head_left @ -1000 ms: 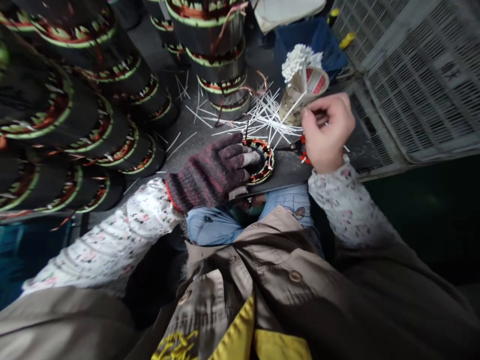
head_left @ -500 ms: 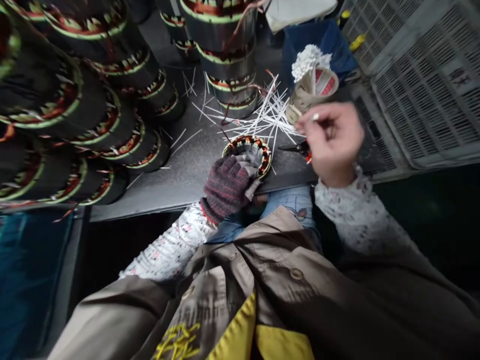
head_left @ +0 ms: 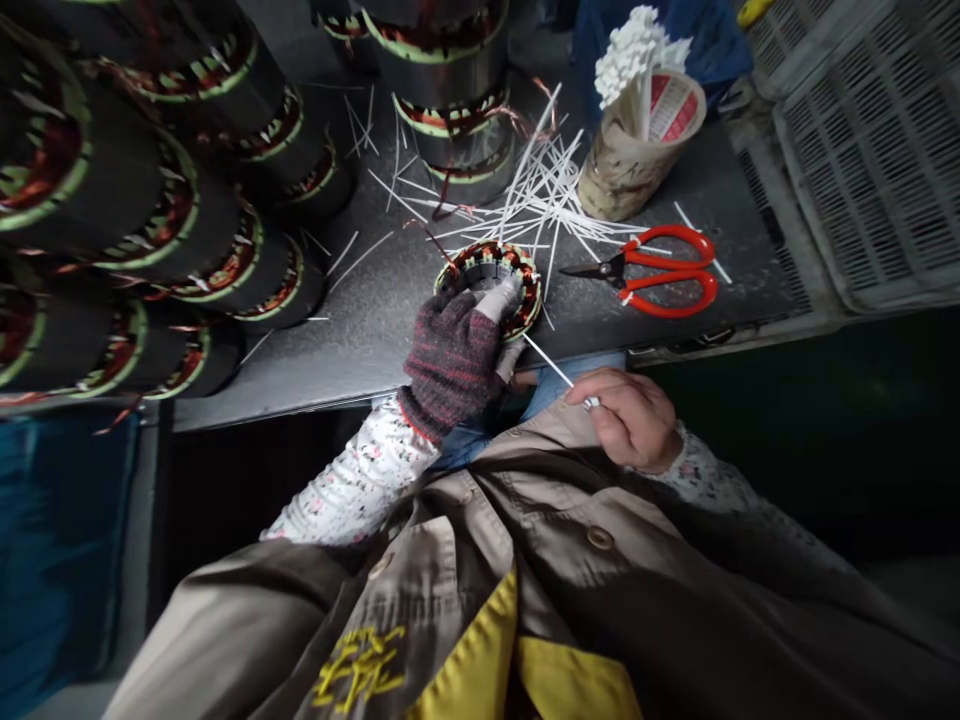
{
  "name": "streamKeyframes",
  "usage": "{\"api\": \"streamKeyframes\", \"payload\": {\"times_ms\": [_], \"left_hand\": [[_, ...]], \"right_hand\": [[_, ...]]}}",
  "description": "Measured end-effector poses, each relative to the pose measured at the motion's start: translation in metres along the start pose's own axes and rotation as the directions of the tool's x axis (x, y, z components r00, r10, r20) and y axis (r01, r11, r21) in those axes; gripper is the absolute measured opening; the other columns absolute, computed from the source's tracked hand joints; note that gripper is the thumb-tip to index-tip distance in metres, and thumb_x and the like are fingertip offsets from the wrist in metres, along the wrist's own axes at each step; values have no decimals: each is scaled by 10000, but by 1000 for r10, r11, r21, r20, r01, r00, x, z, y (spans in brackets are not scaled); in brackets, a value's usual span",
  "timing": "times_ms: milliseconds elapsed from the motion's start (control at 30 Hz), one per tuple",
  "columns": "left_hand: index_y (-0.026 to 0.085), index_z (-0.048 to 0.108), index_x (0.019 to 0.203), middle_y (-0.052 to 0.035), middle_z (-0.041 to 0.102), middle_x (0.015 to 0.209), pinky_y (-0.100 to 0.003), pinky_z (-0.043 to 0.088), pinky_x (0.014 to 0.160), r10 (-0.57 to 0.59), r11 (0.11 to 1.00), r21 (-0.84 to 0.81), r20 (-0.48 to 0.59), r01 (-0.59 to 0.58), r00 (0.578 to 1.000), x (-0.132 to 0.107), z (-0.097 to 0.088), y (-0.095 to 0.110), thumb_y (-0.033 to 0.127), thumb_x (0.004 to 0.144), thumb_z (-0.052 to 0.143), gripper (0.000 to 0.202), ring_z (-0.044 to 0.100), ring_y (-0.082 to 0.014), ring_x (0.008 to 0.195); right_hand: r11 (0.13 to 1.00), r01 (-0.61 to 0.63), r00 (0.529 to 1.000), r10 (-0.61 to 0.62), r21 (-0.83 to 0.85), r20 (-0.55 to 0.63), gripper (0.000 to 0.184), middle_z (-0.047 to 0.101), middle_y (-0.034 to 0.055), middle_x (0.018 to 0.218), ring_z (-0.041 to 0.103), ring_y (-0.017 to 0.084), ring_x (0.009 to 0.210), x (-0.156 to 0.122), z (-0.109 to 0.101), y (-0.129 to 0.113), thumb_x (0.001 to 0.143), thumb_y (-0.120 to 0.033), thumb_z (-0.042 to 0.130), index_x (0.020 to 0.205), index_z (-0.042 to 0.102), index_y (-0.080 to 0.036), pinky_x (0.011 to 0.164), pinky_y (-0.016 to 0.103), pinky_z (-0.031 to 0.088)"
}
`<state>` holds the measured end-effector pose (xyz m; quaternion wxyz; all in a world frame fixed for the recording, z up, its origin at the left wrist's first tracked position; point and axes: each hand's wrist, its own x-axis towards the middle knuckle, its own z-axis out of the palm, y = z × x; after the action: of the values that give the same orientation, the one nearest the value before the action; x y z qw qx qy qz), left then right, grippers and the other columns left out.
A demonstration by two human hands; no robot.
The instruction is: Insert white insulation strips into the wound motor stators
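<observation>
The bare right hand (head_left: 626, 420) is drawing back from the tabletop (head_left: 360, 340) toward the lap, pinching a white cable tie (head_left: 547, 360) in its grip, while the knit-gloved left hand (head_left: 450, 355) is clamping the small wound stator (head_left: 521, 290) lying on the tabletop. Red-handled scissors (head_left: 660, 270) are coming into view beside loose ties (head_left: 540, 215), and a worn paper cup (head_left: 619, 175) is holding a bundle of white ties (head_left: 634, 50).
</observation>
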<state>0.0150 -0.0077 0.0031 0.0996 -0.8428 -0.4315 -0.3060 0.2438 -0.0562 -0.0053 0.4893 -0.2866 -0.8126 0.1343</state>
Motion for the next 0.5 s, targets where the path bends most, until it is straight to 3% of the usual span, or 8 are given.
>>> {"api": "streamKeyframes", "payload": {"times_ms": [167,300,433,500], "left_hand": [[98,452,1421,-182,714,1210,-458,485,999,8,999,-31,2,-8,1000,-1,-1,-1,416,978,577,560,695,-290,1091],[153,386,1510,-184,653,1355,-489,469,1090,-48,983,-175,44,55,998,-2,-3,-2,454,1003,546,611,644,-307,1246],[249,272,1574,-128,640,1400,-389,572,1018,-231,829,-513,46,222,972,-2,1,2,391,1070,420,543,702,-215,1187],[248,385,1518,-101,703,1302,-364,601,958,-282,749,-610,59,258,958,0,1,4,387,1073,426,469,744,-188,1075]], "right_hand": [[987,-159,987,159,-29,19,172,724,29,734,704,158,658,9,5,0,934,-129,478,834,567,-237,625,272,567],[945,-303,951,307,121,-20,188,746,31,806,715,154,739,29,27,9,993,-216,486,858,616,-231,701,273,556],[872,-435,892,451,224,-23,302,722,17,740,670,141,673,41,42,15,987,-424,572,775,638,-219,661,268,526],[848,-485,867,499,213,-12,332,696,1,690,618,123,599,42,40,15,964,-475,604,764,654,-214,608,257,496]]}}
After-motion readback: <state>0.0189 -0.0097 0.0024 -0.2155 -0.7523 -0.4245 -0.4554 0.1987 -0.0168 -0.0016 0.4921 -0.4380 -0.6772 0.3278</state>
